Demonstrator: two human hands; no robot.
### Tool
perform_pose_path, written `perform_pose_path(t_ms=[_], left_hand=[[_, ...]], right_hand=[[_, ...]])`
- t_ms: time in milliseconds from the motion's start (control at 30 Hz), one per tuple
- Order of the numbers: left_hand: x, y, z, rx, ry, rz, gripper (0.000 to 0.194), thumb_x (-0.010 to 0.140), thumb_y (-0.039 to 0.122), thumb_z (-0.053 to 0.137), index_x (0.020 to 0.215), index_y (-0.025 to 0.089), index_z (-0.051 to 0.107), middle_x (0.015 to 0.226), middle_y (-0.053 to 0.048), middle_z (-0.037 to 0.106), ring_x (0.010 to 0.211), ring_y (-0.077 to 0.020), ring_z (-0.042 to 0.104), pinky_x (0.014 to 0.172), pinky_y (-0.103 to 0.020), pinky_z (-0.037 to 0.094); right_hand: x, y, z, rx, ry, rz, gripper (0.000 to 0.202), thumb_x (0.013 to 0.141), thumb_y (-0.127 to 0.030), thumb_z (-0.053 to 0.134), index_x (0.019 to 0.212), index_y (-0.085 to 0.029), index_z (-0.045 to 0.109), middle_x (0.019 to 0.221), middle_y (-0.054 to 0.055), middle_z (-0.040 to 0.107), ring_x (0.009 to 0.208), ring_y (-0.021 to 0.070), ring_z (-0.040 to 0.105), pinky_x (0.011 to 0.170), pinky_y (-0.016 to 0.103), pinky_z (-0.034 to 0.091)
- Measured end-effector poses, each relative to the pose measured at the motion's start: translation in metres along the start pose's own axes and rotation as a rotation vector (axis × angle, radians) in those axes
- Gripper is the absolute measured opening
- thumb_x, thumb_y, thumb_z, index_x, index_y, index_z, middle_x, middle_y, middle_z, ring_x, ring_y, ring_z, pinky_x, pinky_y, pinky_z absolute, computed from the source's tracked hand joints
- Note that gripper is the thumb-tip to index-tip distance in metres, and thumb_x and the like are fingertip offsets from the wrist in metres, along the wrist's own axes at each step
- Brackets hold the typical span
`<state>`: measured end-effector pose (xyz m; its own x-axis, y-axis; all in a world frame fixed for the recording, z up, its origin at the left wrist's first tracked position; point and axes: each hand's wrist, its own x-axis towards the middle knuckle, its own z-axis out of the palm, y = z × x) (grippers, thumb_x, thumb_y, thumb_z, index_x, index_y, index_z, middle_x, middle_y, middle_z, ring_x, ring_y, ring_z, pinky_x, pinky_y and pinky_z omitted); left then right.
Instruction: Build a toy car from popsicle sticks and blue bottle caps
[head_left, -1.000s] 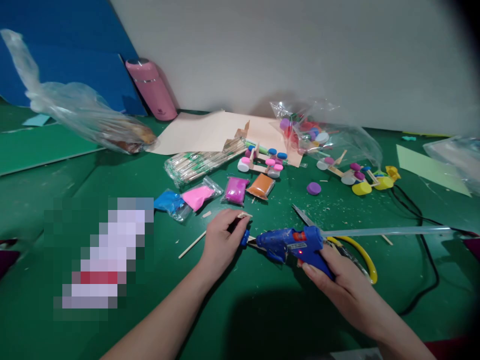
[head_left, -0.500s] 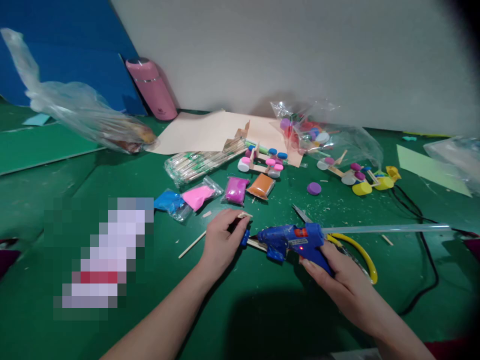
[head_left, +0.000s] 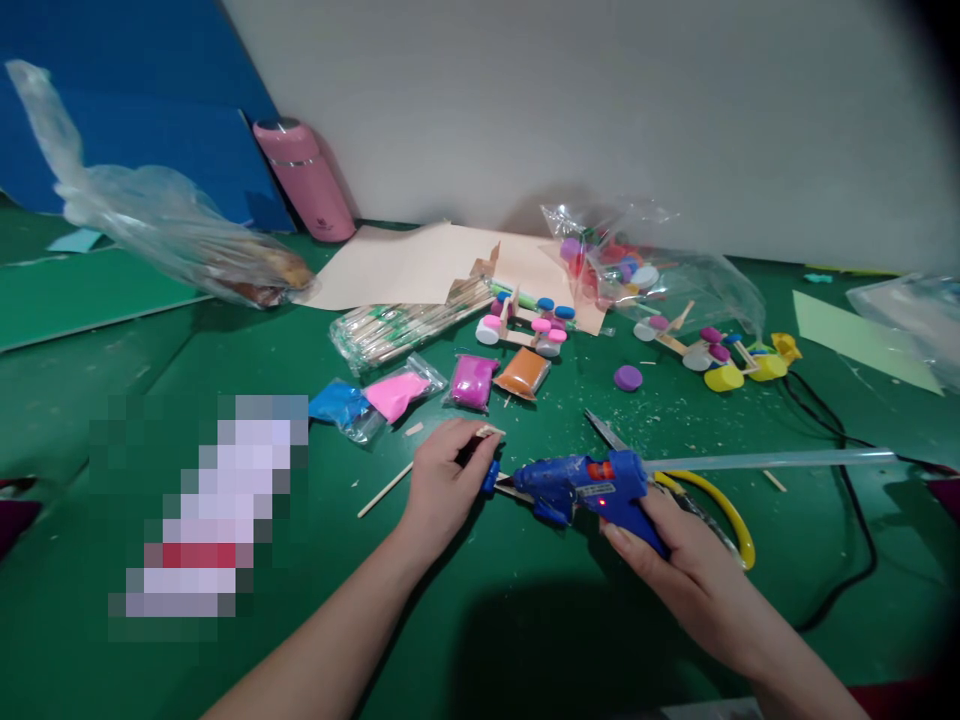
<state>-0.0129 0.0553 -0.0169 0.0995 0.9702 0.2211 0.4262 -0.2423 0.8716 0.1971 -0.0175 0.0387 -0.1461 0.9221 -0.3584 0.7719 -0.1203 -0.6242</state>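
My left hand pinches a small wooden piece whose pale end shows above the thumb. A blue part and a wooden strip stick out at its right side; how they join is hidden. My right hand is wrapped round the handle of a blue glue gun, its red light on. The gun's nozzle points left, over the wooden strip and close to the blue part. From its back a long clear glue stick reaches right. Yellow-handled scissors lie partly behind the gun and right hand.
Clay packets, bundled sticks and small wheeled wooden models lie beyond my hands. A purple cap is nearby. A black cable curves at the right. A pink bottle and a plastic bag stand back left.
The glue gun has shifted very slightly, its nozzle tip now a little lower and to the right. My left hand has hardly moved.
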Motion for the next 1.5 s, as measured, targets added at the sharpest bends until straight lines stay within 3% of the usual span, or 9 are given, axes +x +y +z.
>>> perform_pose_path(t_ms=[500, 967, 1300, 1500], left_hand=[[-0.0006, -0.0005, -0.0004, -0.008, -0.004, -0.005, 0.010, 0.078, 0.020, 0.054, 0.074, 0.017, 0.063, 0.072, -0.003, 0.062, 0.068, -0.0152, 0.056, 0.064, -0.026, 0.043], [0.0001, 0.0001, -0.0003, 0.001, -0.007, -0.007, 0.011, 0.078, 0.021, 0.054, 0.073, 0.017, 0.063, 0.072, -0.003, 0.062, 0.068, -0.0150, 0.056, 0.064, -0.025, 0.043], [-0.0001, -0.0007, -0.0001, -0.005, 0.010, 0.005, 0.010, 0.077, 0.022, 0.055, 0.073, 0.018, 0.063, 0.071, -0.002, 0.062, 0.067, -0.0153, 0.056, 0.063, -0.026, 0.044], [0.0005, 0.0000, -0.0002, -0.003, 0.008, 0.001, 0.011, 0.077, 0.021, 0.055, 0.072, 0.017, 0.064, 0.071, -0.003, 0.063, 0.067, -0.0155, 0.057, 0.063, -0.026, 0.044]], right_hand=[[0.0034, 0.0034, 0.0035, -0.069, 0.104, -0.015, 0.024, 0.086, -0.043, 0.038, 0.089, -0.022, 0.049, 0.071, 0.000, 0.052, 0.061, 0.0156, 0.047, 0.054, 0.026, 0.037], [-0.0023, -0.0009, 0.0007, 0.018, 0.006, -0.007, 0.021, 0.088, -0.040, 0.035, 0.090, -0.024, 0.048, 0.078, 0.000, 0.055, 0.066, 0.0151, 0.048, 0.060, 0.026, 0.039], [0.0002, 0.0023, 0.0020, -0.064, 0.117, -0.039, 0.020, 0.085, -0.037, 0.041, 0.095, -0.022, 0.051, 0.076, 0.002, 0.056, 0.062, 0.0157, 0.049, 0.052, 0.026, 0.039], [0.0005, 0.0012, 0.0026, -0.061, 0.107, -0.034, 0.021, 0.086, -0.039, 0.040, 0.085, -0.022, 0.051, 0.071, 0.001, 0.055, 0.061, 0.0152, 0.049, 0.054, 0.026, 0.040]])
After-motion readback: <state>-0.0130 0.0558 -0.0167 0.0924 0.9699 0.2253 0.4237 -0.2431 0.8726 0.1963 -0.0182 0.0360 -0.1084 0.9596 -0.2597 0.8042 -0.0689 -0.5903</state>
